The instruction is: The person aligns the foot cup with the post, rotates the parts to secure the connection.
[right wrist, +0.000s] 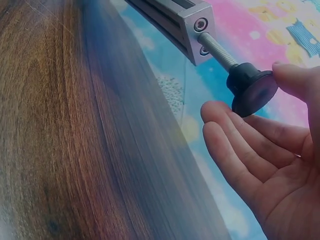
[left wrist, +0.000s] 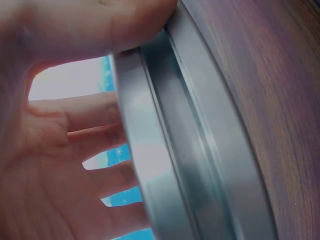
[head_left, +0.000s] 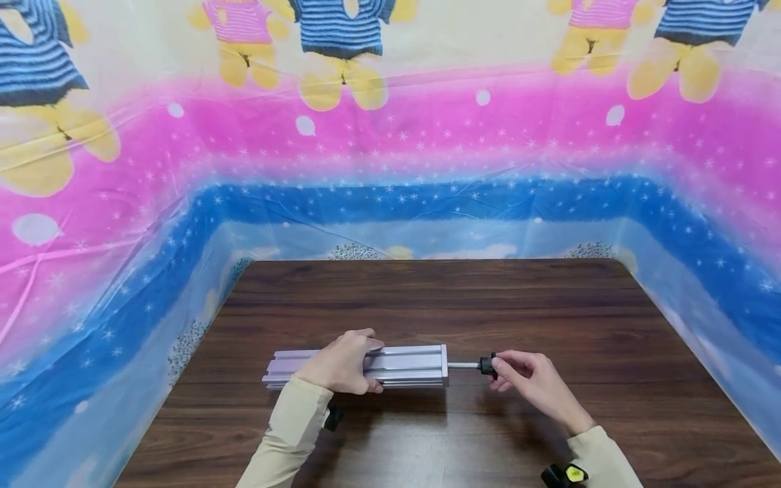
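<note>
A silver aluminium profile (head_left: 409,366) with long slots lies crosswise over the table. My left hand (head_left: 344,362) grips it near its middle, the thumb on the near side and the fingers over the far side. From the profile's right end plate (right wrist: 197,30), which has socket-head screws, a threaded rod (right wrist: 218,51) sticks out. At the rod's outer end sits a round black levelling foot (right wrist: 252,90). My right hand (head_left: 533,379) pinches the foot's edge between thumb and fingers. In the left wrist view, the slotted face (left wrist: 185,130) runs between thumb and fingers.
A dark wood-grain table (head_left: 427,298) lies under the work. Behind it and along both sides hangs a printed cloth (head_left: 390,149) in pink and blue. Black wrist devices show at both sleeves, the right one (head_left: 564,474) with a yellow mark.
</note>
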Demonstrator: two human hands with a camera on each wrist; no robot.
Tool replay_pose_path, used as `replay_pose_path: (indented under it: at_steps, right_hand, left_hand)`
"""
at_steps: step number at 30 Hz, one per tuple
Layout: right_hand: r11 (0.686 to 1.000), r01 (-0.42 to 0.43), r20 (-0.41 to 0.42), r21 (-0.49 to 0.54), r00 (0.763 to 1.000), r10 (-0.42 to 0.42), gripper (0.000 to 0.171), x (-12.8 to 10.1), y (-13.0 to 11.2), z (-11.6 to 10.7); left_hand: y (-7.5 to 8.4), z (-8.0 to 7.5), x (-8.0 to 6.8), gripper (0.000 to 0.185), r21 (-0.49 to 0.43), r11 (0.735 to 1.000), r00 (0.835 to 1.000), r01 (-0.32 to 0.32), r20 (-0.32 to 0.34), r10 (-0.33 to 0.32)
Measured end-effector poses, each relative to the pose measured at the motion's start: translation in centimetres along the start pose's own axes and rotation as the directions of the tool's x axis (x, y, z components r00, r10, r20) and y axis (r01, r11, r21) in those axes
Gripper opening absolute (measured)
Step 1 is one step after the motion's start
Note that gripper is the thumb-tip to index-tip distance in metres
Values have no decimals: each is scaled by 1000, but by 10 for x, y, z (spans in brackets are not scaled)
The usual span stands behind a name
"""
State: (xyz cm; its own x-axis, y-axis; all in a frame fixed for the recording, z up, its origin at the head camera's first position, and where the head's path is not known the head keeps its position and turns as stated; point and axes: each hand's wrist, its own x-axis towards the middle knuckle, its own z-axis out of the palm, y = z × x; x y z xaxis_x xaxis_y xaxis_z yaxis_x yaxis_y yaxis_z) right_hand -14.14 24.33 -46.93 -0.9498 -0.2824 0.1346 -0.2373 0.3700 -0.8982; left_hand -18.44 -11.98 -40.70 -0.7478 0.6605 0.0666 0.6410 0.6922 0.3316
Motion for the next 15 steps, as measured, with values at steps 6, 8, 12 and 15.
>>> replay_pose_path:
  at_steps: [6, 8, 12, 15]
  right_hand:
    - [999, -6, 33, 39, 999, 4, 36, 3, -1, 1]
    - [999, -15, 36, 42, 999, 14, 38, 3, -1, 1]
    - [1000, 23, 9, 7, 1000, -23, 39, 0, 0, 1]
    - [994, 114, -12, 5, 993, -114, 53, -1, 2, 1]
  left_hand:
    - [-1, 2, 2, 54, 7, 1000, 1000, -12, -15, 12]
    - [-2, 2, 3, 53, 9, 1000, 1000, -15, -19, 15]
    - [-5, 1, 3, 50, 8, 1000, 999, -19, -27, 19]
    - [-6, 1, 2, 47, 2, 1000, 999, -17, -30, 17]
